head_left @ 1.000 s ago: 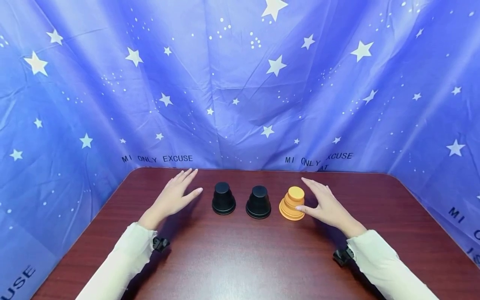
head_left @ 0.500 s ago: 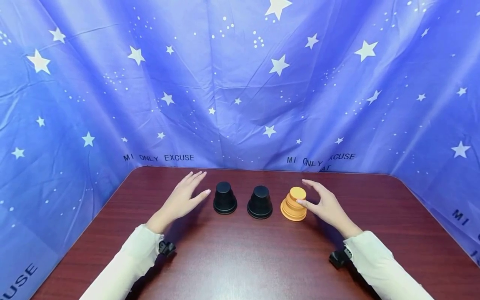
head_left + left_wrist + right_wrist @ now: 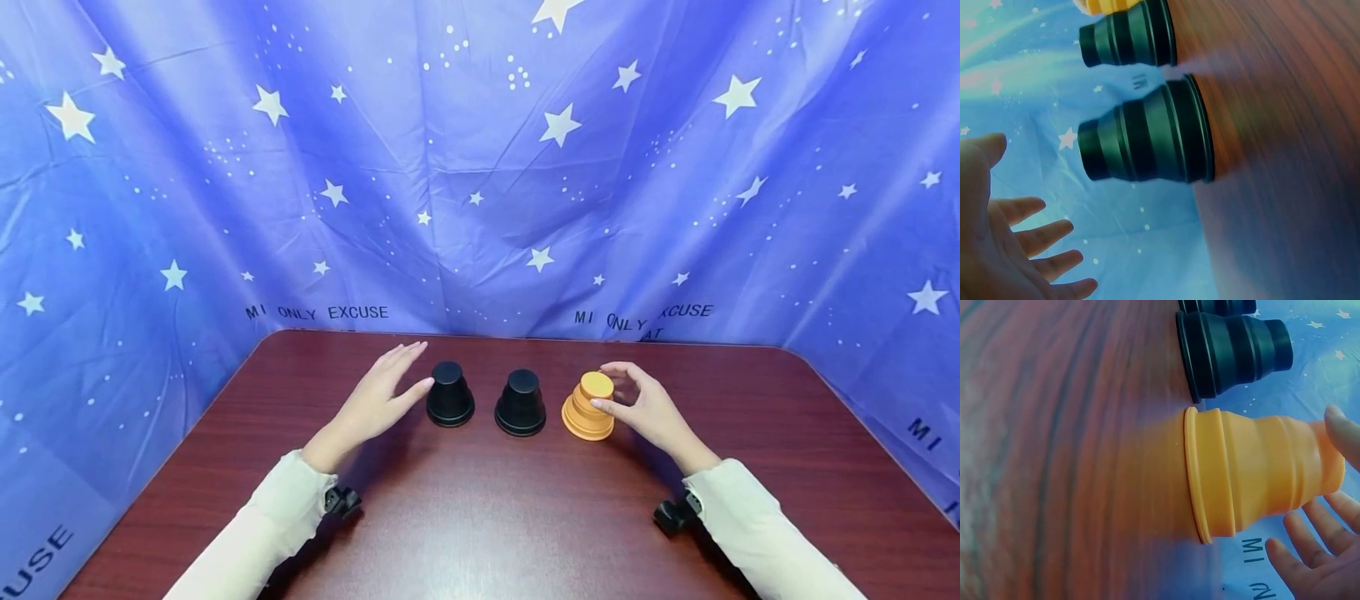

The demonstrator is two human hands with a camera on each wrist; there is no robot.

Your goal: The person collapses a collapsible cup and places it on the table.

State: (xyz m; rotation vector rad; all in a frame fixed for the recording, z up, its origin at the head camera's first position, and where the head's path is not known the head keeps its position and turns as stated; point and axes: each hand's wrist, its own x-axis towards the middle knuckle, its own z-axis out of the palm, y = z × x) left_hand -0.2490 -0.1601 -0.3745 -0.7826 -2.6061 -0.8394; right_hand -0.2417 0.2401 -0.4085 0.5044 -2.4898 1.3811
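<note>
A: Where is the yellow cup to be logged?

B: On the table, at the right end of a row of three. It is stood upright on its wide rim, narrow end up.

A: And the other two?

B: The middle black cup is placed next in the row, the left black cup beyond it. Both are set wide end down. The three are seen to be apart from one another.

A: State of the right hand?

B: Thumb and fingers are parted around the upper part of the yellow cup, the thumb held in front and the fingers on the far side. In the right wrist view the fingers are seen to be spread and slightly bent. Whether the cup is touched cannot be told.

A: The left hand?

B: Fingers are extended, with the thumb held away from them. The thumb tip is placed near the left black cup; a gap between hand and cup is shown in the left wrist view.

A: Surroundings?

B: White sleeves are worn on both arms. Behind the table and along its sides, a blue cloth is hung, printed with white stars and black lettering.
</note>
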